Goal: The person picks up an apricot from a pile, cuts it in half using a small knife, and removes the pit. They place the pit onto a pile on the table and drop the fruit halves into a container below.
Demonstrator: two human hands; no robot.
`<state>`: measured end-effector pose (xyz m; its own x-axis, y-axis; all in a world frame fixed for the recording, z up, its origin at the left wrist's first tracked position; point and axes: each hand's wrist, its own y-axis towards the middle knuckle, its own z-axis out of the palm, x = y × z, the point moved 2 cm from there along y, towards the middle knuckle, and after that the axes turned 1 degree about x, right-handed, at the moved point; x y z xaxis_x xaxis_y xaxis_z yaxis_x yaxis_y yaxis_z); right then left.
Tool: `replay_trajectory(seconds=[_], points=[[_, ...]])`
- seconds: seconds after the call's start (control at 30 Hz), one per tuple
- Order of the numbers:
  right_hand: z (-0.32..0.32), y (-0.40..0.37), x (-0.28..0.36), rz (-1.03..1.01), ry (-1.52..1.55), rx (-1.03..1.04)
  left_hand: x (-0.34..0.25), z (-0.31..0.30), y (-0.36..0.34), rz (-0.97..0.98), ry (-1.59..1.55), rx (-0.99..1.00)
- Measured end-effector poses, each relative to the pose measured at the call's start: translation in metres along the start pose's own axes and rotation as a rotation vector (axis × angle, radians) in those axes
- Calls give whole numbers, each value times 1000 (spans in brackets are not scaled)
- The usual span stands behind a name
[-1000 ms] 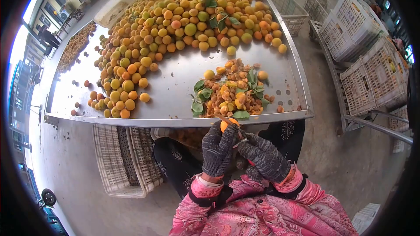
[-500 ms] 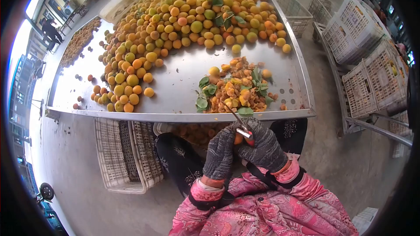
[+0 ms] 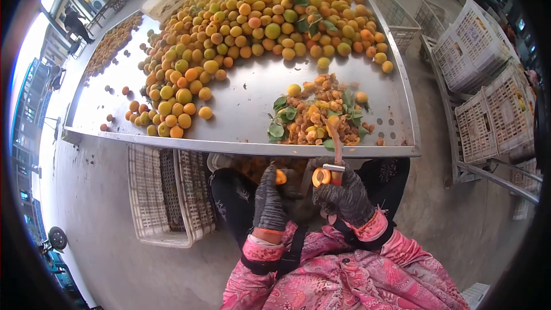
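Grey knitted gloves cover both hands at the table's front edge. My left hand [image 3: 270, 200] is closed on one apricot half [image 3: 280, 177], its orange inside showing. To its right, my right hand [image 3: 343, 196] grips a knife [image 3: 336, 143] with a metal piece at its handle, along with another apricot half [image 3: 321, 177] whose cut face shows. The blade points up over the edge. Just beyond, a heap of torn apricot pieces [image 3: 313, 117] with green leaves lies on the metal table [image 3: 241, 100]. Many whole apricots [image 3: 229, 28] are piled behind.
White plastic crates [image 3: 172, 195] stand on the floor at left below the table. More crates [image 3: 473, 46] are stacked on a metal rack at right. A container of apricot pieces [image 3: 252, 166] sits under the edge. A person [image 3: 76, 24] is far left.
My hands have moved apart, and the apricot between them is now in two halves, one in each hand. The knife has swung more upright. The view has shifted slightly.
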<state>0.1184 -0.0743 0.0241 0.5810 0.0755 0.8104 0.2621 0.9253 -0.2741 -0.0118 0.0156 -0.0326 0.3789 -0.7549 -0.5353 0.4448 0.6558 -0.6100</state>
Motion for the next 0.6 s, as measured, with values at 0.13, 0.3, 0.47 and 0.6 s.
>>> replay_trajectory(seconds=[0.13, 0.3, 0.47, 0.6], points=[[-6, 4, -10, 100, 170, 149, -10, -42, 16, -1, 26, -229], [10, 8, -20, -106, -105, 59, -20, -3, -21, -91, 97, -169], [23, 13, -4, -439, -912, 95, -12, 16, -35, -19, 275, -71], [18, 13, -11, -552, -1077, 92, 4, 2, -31, 129, 501, 15]])
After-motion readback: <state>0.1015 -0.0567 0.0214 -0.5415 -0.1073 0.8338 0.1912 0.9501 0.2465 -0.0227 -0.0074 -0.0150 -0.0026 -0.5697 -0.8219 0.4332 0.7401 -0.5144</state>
